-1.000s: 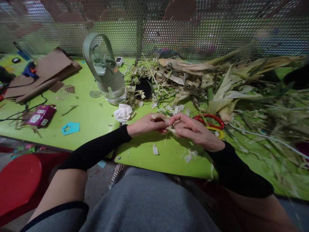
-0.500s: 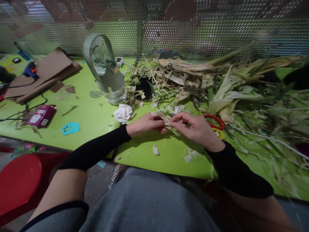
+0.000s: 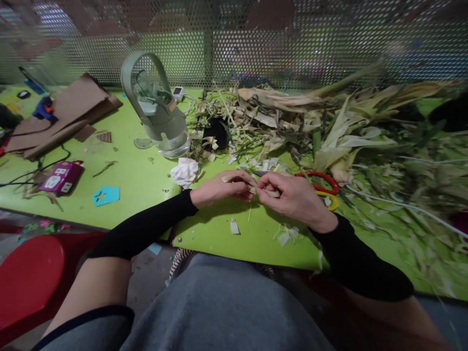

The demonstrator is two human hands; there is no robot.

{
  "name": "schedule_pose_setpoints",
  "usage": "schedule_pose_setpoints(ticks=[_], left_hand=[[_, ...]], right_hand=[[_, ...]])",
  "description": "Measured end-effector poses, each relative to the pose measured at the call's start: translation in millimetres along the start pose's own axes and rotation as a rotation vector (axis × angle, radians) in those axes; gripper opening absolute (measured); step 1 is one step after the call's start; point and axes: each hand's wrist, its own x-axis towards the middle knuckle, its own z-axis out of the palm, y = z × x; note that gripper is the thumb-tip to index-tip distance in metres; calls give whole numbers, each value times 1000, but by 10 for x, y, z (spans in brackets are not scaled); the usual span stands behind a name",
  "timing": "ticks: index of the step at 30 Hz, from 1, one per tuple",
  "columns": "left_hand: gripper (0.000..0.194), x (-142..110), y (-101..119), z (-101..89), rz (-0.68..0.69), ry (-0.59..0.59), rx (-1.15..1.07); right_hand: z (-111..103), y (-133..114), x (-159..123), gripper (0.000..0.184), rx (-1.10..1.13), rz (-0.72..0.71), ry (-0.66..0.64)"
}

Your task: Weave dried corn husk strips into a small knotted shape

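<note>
Both hands meet low over the green table (image 3: 204,231), pinching a pale strip of corn husk (image 3: 239,178) between them. My left hand (image 3: 223,189) grips it between thumb and fingers. From the other side, my right hand (image 3: 287,195) closes thumb and forefinger on the same husk, and its fingers partly hide it. A thin fibre hangs below the fingertips. Scissors with red and yellow handles (image 3: 325,181) lie just behind and right of my right hand; their blades are partly hidden. A small husk scrap (image 3: 234,226) rests in front of the hands.
A green water bottle (image 3: 163,119) stands behind a crumpled white tissue (image 3: 185,171). Dried corn husks (image 3: 351,139) heap along the back right, crossed by a white cable (image 3: 405,207). Leftward lie brown cardboard (image 3: 73,109), a purple box (image 3: 63,176) and a blue paper piece (image 3: 107,196).
My fingers have shifted slightly on the husk strip, whose upper end now lies lower and farther left. A loose end shows under my right hand. The whole view has moved a little.
</note>
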Motion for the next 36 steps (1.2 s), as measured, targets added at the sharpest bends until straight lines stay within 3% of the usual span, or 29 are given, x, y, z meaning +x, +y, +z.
schedule_pose_setpoints(ticks=[7, 12, 14, 17, 19, 25, 32, 36], left_hand=[[19, 10, -24, -67, 104, -85, 178], [21, 0, -40, -70, 154, -93, 191], [19, 18, -49, -73, 168, -75, 152], [19, 58, -60, -89, 181, -63, 53], [20, 79, -65, -104, 194, -73, 9], [22, 87, -53, -132, 251, -55, 78], [20, 48, 15, -163, 254, -55, 249], [14, 53, 36, -242, 256, -37, 590]], right_hand=[[1, 23, -6, 10, -42, 3, -35], [1, 30, 12, 11, 18, 16, -85], [4, 45, 20, 21, 53, 34, -20], [13, 93, 30, 49, 29, 47, 134], [20, 133, 36, 61, -5, 43, 155], [33, 204, 42, 44, -20, 25, 18], [41, 212, 12, 22, 173, 103, 227], [15, 217, -2, 14, 275, 83, 300]])
